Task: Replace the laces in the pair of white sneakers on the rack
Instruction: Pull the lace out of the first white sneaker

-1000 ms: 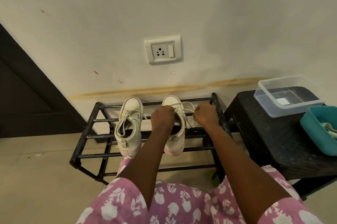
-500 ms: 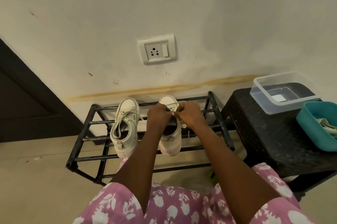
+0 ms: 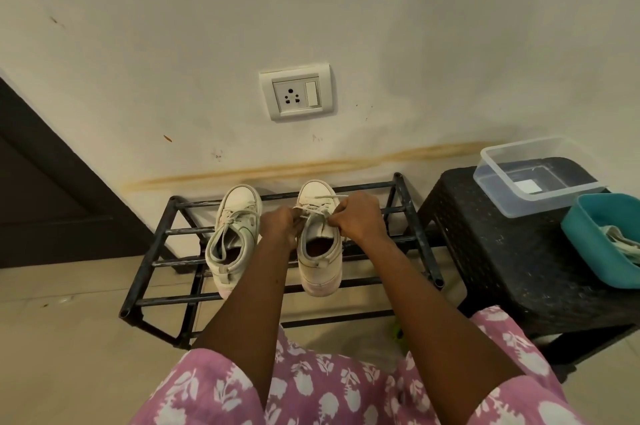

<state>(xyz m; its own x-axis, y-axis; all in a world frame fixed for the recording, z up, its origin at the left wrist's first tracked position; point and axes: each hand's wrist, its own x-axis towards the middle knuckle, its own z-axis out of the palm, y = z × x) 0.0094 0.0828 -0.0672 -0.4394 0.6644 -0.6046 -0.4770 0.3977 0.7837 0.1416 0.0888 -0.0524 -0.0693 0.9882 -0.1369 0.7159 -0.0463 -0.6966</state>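
Observation:
Two white sneakers stand toes-to-wall on the top tier of a black metal rack point(image 3: 162, 262). The left sneaker point(image 3: 232, 237) is laced, and nothing touches it. The right sneaker point(image 3: 319, 244) sits under both my hands. My left hand point(image 3: 278, 225) pinches its lace point(image 3: 320, 199) at the left side of the tongue. On the right side, my right hand point(image 3: 358, 217) grips the same lace. Loose lace ends lie across the toe.
A black plastic stool point(image 3: 491, 251) stands right of the rack, carrying a clear empty tub point(image 3: 540, 175) and a teal tub point(image 3: 602, 241) with pale laces inside. A wall socket point(image 3: 296, 92) is above the rack. A dark door lies at left. My pink floral clothing fills the bottom.
My right hand came in from the rack's right rail to the right sneaker's laces and met my left hand there. The slack lace loop at the right is drawn in.

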